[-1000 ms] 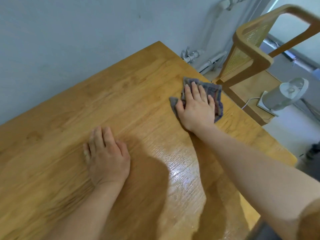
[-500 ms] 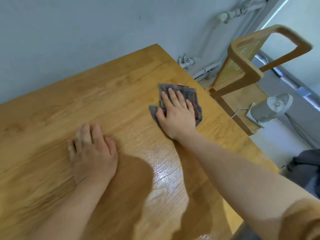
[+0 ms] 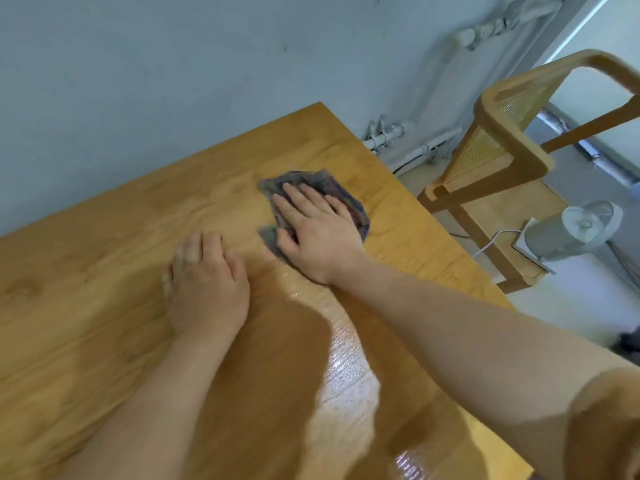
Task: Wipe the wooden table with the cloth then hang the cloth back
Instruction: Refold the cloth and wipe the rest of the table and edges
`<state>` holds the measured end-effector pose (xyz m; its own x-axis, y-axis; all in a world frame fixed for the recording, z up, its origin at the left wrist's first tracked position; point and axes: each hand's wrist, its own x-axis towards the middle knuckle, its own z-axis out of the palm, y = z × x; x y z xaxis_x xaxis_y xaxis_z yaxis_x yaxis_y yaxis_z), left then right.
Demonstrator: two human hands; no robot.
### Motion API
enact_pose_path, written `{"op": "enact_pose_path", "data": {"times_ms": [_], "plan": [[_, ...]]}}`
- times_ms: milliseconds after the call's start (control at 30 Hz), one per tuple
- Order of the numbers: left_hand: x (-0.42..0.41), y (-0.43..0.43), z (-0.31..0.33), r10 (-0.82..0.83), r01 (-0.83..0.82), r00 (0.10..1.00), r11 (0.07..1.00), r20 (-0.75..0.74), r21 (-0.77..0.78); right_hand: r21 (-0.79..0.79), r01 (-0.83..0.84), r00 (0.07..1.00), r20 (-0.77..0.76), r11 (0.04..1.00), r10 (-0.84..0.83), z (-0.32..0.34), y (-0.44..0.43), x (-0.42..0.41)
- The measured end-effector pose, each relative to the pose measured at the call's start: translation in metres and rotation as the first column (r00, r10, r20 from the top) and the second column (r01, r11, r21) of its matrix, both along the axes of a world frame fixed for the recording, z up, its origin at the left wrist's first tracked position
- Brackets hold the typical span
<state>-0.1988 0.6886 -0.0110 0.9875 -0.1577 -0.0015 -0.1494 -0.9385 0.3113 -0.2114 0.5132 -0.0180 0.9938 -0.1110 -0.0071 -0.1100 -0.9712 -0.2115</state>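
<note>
- The cloth (image 3: pixel 320 194) lies flat on the counter (image 3: pixel 104 271), right of frame centre.
- The right hand (image 3: pixel 317 230) presses on it, fingers (image 3: pixel 298 195) spread flat, not gripping.
- The left hand (image 3: pixel 206 285) rests open, palm down, just left of the cloth.
- Unwiped counter appears to stretch towards the frame's left, so the right hand is placed to sweep that way.

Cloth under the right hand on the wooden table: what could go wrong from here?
1. The cloth is bunched, with a corner sticking out beside the right hand; it may skip patches of the wooden table.
2. The left hand rests flat close to the cloth, so a leftward stroke could hit it.
3. The near tabletop gleams, possibly wet, so either hand might slip.
</note>
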Motion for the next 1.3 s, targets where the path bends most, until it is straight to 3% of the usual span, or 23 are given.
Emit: {"op": "enact_pose_path", "data": {"times_ms": [100, 267, 300, 433, 567, 833, 900, 1033, 1100, 1200, 1300], "plan": [[-0.004, -0.01, -0.006, 0.032, -0.032, 0.999, 0.999, 0.0, 0.017, -0.018, 0.27, 0.962, -0.042, 0.963, -0.271, 0.003, -0.066, 0.016], [-0.009, -0.013, -0.009, 0.08, -0.079, 0.997, 0.997, -0.007, 0.023, 0.033, 0.42, 0.907, -0.049, 0.907, -0.418, 0.0, -0.057, 0.047], [-0.008, -0.015, -0.009, 0.084, -0.083, 0.996, 0.996, -0.003, 0.034, 0.033, 0.376, 0.926, -0.056, 0.926, -0.374, 0.0, -0.047, 0.046], [-0.008, -0.016, -0.009, 0.1, -0.102, 0.995, 0.993, 0.031, 0.066, 0.019, -0.055, 0.997, -0.052, 0.998, 0.056, 0.004, 0.002, 0.008], [-0.008, -0.017, -0.008, 0.099, -0.102, 0.994, 0.993, 0.049, 0.058, 0.051, -0.158, 0.987, -0.022, 0.986, 0.159, 0.003, -0.023, -0.02], [-0.004, -0.015, -0.011, 0.075, -0.074, 0.997, 0.99, -0.003, 0.121, 0.042, 0.275, 0.96, -0.068, 0.96, -0.272, 0.001, -0.043, 0.113], [-0.002, -0.016, -0.01, 0.067, -0.063, 0.998, 0.987, -0.022, 0.146, 0.047, 0.214, 0.976, -0.058, 0.976, -0.212, 0.001, -0.025, 0.124], [-0.009, -0.015, -0.008, 0.067, -0.061, 0.997, 0.986, -0.034, 0.154, 0.087, -0.226, 0.972, -0.05, 0.97, 0.231, 0.007, 0.011, 0.079], [-0.009, -0.014, -0.008, 0.058, -0.055, 0.998, 0.988, -0.018, 0.142, 0.049, -0.293, 0.954, -0.049, 0.955, 0.296, 0.008, -0.015, 0.067], [-0.004, -0.015, -0.01, 0.068, -0.065, 0.998, 0.988, -0.012, 0.139, -0.026, -0.042, 0.996, -0.083, 0.999, 0.04, 0.004, -0.072, 0.099], [-0.001, -0.016, -0.01, 0.066, -0.064, 0.998, 0.988, -0.011, 0.138, -0.006, 0.253, 0.964, -0.077, 0.967, -0.253, 0.001, -0.068, 0.143]]}}
